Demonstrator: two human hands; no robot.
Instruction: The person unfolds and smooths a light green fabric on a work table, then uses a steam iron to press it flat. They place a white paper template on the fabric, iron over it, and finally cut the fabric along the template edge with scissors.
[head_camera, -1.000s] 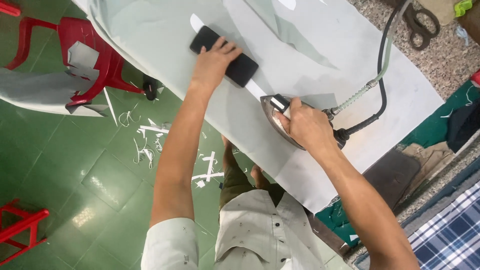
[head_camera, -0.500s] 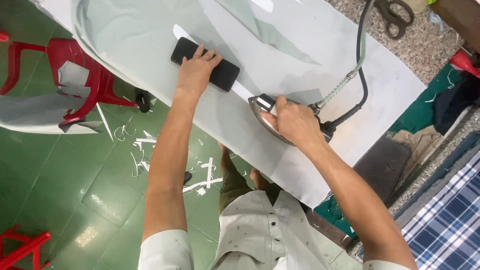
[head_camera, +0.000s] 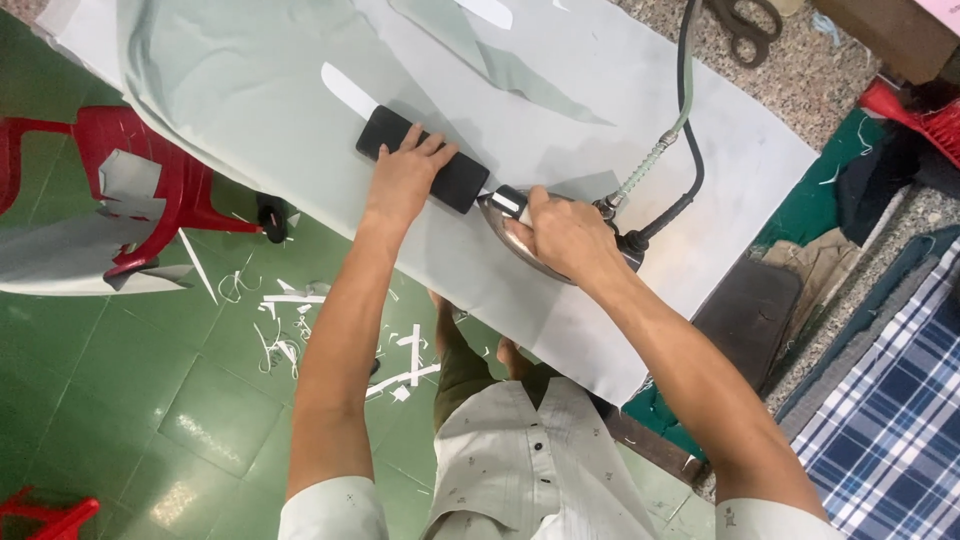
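Observation:
My left hand (head_camera: 403, 178) presses flat on a black rectangular block (head_camera: 425, 158) lying on pale grey-green fabric (head_camera: 250, 70) spread over a white-covered table (head_camera: 720, 200). My right hand (head_camera: 565, 235) is closed around the handle of a steam iron (head_camera: 520, 235), whose silver tip sits just right of the block. A dark hose and a braided cord (head_camera: 680, 110) run from the iron's back end up toward the far edge.
Scissors (head_camera: 745, 25) lie on the speckled table top at the far edge. A red plastic chair (head_camera: 150, 190) with paper pieces stands left on the green tiled floor, among white scraps (head_camera: 290, 320). Blue plaid cloth (head_camera: 900, 410) lies at right.
The iron and my right hand have stayed next to the block, with the left hand pressing on it throughout. The view has shifted, so everything sits differently in the frame.

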